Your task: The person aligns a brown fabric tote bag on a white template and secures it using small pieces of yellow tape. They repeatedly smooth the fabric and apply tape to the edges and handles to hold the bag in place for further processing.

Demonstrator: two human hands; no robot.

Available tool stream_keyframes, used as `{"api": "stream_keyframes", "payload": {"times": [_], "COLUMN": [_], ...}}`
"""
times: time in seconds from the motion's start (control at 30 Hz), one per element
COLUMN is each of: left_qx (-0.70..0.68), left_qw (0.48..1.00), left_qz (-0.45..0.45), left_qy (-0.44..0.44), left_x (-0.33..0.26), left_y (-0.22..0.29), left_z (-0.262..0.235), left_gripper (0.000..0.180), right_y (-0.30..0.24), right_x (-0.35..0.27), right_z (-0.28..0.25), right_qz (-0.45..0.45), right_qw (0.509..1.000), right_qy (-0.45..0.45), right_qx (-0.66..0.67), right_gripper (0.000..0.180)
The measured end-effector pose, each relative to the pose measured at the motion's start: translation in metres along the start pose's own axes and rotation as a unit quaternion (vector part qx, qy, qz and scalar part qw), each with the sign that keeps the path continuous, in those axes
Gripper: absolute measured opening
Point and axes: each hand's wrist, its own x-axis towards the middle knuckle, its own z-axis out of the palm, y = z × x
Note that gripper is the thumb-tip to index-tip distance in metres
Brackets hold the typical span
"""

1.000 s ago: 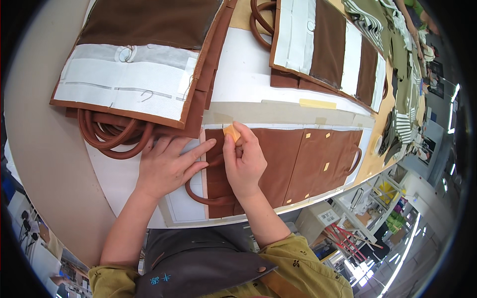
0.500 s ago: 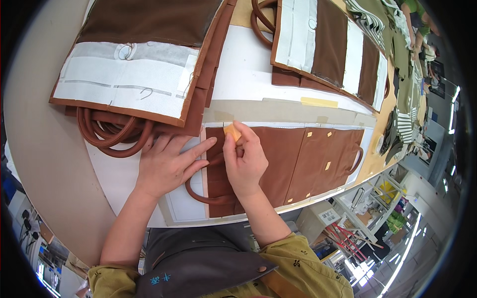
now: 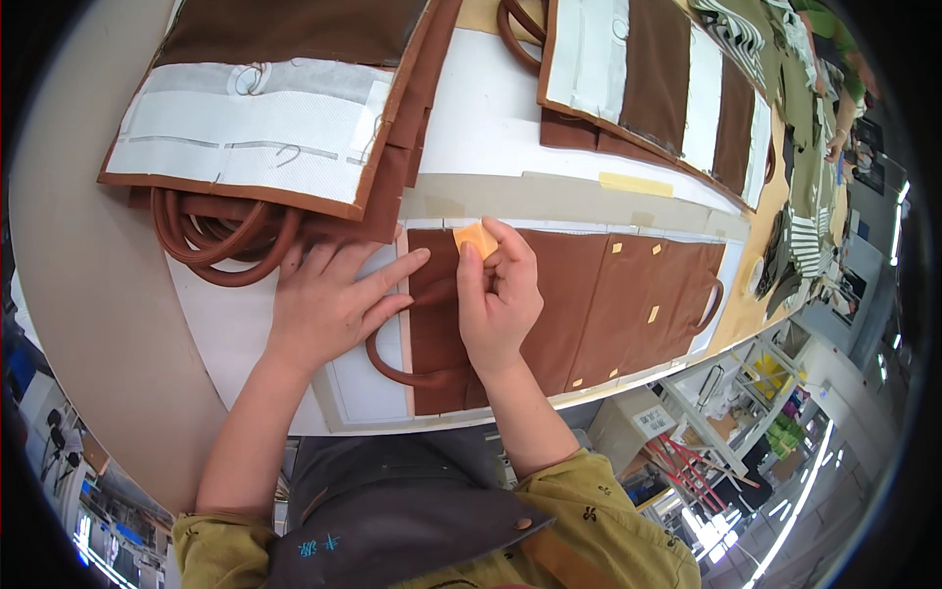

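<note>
A long brown leather-look bag panel (image 3: 561, 309) lies flat before me on a white template board (image 3: 368, 410). It has a rounded handle (image 3: 391, 373) at its left end and another handle (image 3: 716, 306) at its right end. My left hand (image 3: 319, 306) rests with fingers spread, its fingertips over the panel's left edge. Between the thumb and fingers of my right hand (image 3: 504, 312) is a small, flat orange-yellow square piece (image 3: 474, 240), held at the panel's far edge. What it is made of, I cannot tell. Several small yellow bits (image 3: 654, 314) dot the panel's right part.
Brown bag pieces with white backing (image 3: 245, 128) are stacked at the far left, handles (image 3: 240, 273) hanging toward me. Another stack (image 3: 613, 69) lies at the far right. Olive and striped fabric (image 3: 807, 221) lies along the table's right end. A person (image 3: 842, 59) is beyond it.
My right hand has shifted a little to the right along the panel's far edge, with the orange-yellow piece turned slightly. The left hand keeps its place on the panel. The view has tilted slightly.
</note>
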Motion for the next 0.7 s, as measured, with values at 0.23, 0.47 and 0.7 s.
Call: {"api": "stream_keyframes", "payload": {"times": [0.23,0.47,0.7], "left_qx": [-0.008,0.018,0.054], "left_qw": [1.0,0.997,0.988], "left_qz": [0.006,0.058,0.095], "left_qy": [0.011,0.055,0.107], "left_x": [0.0,0.005,0.0], "left_y": [0.001,-0.001,-0.001], "left_z": [-0.001,0.0,0.004], "left_gripper": [0.048,0.041,0.037], "right_y": [-0.004,-0.007,0.011], "right_x": [-0.011,-0.062,-0.096], "right_z": [-0.015,-0.066,-0.085], "right_qz": [0.047,0.119,0.12], "right_qw": [0.99,0.973,0.966], "right_qy": [0.025,0.053,0.008], "right_qx": [0.134,0.189,0.228], "right_gripper": [0.033,0.031,0.029]}}
